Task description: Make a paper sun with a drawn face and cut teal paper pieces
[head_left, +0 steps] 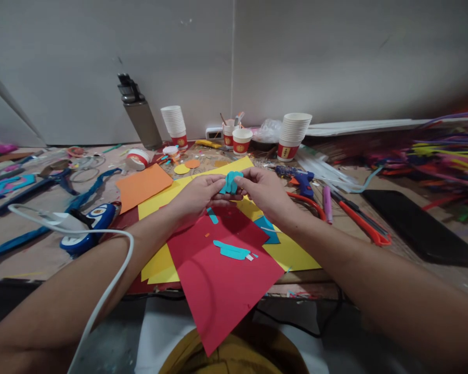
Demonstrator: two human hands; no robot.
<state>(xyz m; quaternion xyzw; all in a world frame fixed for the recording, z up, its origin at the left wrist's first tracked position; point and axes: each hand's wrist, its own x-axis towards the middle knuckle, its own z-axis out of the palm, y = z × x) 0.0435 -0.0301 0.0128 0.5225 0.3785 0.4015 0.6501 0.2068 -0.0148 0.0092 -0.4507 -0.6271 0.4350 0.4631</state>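
The bottle [142, 124] stands left of the cup stacks [295, 136], behind the overlapping paper sheets [226, 291].

Head cam, single wide view, worn behind & above L hand [197, 196] and R hand [267, 193], facing fwd & down. Fairly near: both forearms run in from the lower corners, w/ blue paper piece [231, 183] betw. hands approx. mid-frame. Takes in wall [296, 57] beyond hands, tabletop [113, 195] around them, lap [234, 358] on near side.
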